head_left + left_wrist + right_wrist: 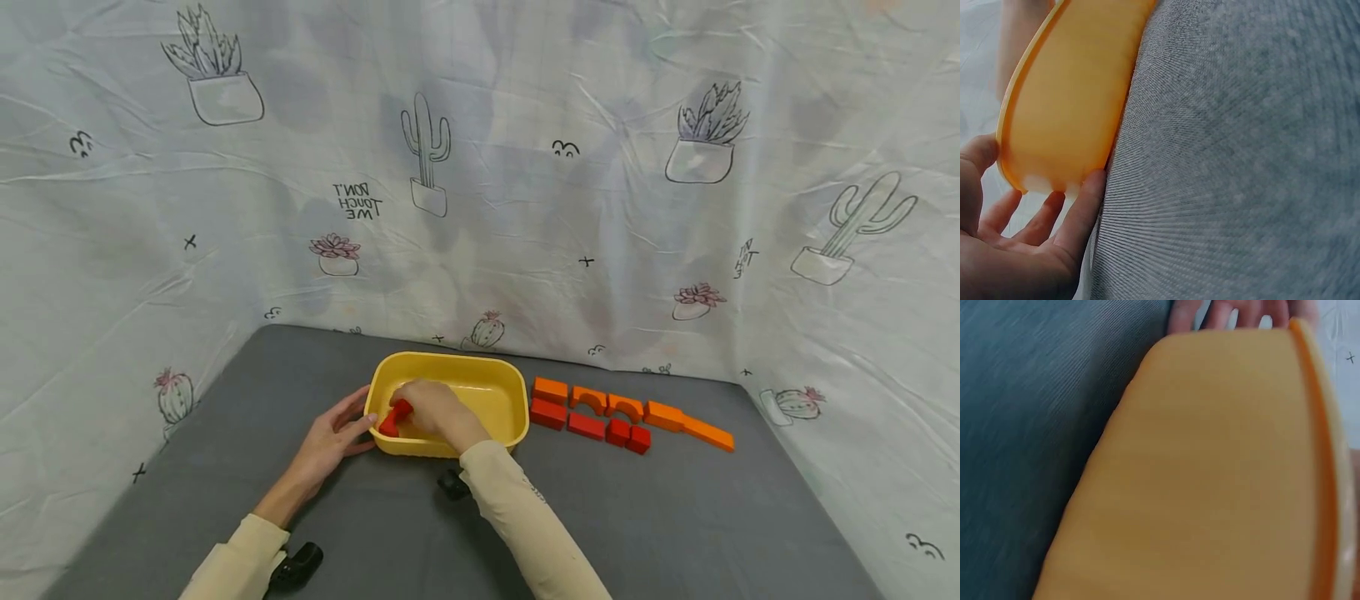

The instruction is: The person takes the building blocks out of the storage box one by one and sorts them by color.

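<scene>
The yellow plastic tub (487, 364) stands on the grey table. My left hand (330, 442) holds its left end from outside, thumb at the rim and fingertips against the outer wall. In the left wrist view, the fingers of that left hand (1029, 244) are spread and bent along the tub's end wall (1072, 106). Inside the tub, my right hand (431, 406) pinches a red block (395, 418) that looks like an arch, near the left end; the fingertips are partly hidden. The tub's outer wall (1197, 462) hides the right hand's fingers in the right wrist view.
Right of the tub, orange blocks (551, 390) lie in a row, some arched, with a row of red blocks (587, 426) in front. Patterned cloth (517, 208) hangs behind and at the sides. A black object (297, 567) is at the left wrist, another (453, 484) by the right forearm.
</scene>
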`<state>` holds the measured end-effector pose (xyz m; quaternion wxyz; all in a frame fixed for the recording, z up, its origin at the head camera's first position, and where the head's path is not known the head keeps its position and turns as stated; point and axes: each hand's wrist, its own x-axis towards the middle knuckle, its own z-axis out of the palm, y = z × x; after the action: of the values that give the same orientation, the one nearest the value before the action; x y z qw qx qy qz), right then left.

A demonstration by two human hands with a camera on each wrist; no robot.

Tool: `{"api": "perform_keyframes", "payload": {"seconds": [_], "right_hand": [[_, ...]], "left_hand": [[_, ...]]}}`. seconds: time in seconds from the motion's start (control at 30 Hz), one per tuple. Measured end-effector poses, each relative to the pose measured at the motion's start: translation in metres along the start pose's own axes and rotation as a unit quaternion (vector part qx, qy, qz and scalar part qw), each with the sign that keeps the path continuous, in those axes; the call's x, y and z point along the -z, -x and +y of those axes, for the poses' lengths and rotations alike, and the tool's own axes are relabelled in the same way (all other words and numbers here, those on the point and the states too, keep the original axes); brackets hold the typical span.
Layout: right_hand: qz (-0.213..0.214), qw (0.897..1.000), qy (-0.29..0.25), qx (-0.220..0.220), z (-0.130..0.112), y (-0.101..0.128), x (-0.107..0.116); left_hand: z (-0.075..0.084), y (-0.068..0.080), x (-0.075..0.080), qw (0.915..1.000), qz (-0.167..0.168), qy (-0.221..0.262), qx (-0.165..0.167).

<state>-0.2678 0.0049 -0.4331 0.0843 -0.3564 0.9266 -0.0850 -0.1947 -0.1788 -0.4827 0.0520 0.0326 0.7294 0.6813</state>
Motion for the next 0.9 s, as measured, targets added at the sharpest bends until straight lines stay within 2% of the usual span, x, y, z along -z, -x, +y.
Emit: {"api": "perform_keyframes", "payload": {"seconds": [0.07, 0.3, 0.5, 0.63, 0.9], "right_hand": [[0.001, 1.0, 0.003, -0.026, 0.005, 0.003, -0.001], [0.021, 0.992, -0.044, -0.119, 0.022, 0.021, 0.005], [0.06, 0.985, -0.114, -0.114, 0.034, 0.034, 0.008], [0.085, 0.977, -0.155, -0.122, 0.042, 0.039, 0.006], [0.124, 0.965, -0.193, -0.125, 0.055, 0.05, 0.005]], "left_hand": [[0.0, 0.0, 0.0, 1.0, 0.002, 0.0, 0.0], [0.002, 0.0, 0.002, 1.0, 0.002, 0.0, -0.001], [0.002, 0.0, 0.001, 1.0, 0.002, -0.004, 0.002], [0.001, -0.001, 0.001, 1.0, 0.003, -0.001, 0.004], [-0.001, -0.001, 0.0, 1.0, 0.002, -0.001, 0.003]]}}
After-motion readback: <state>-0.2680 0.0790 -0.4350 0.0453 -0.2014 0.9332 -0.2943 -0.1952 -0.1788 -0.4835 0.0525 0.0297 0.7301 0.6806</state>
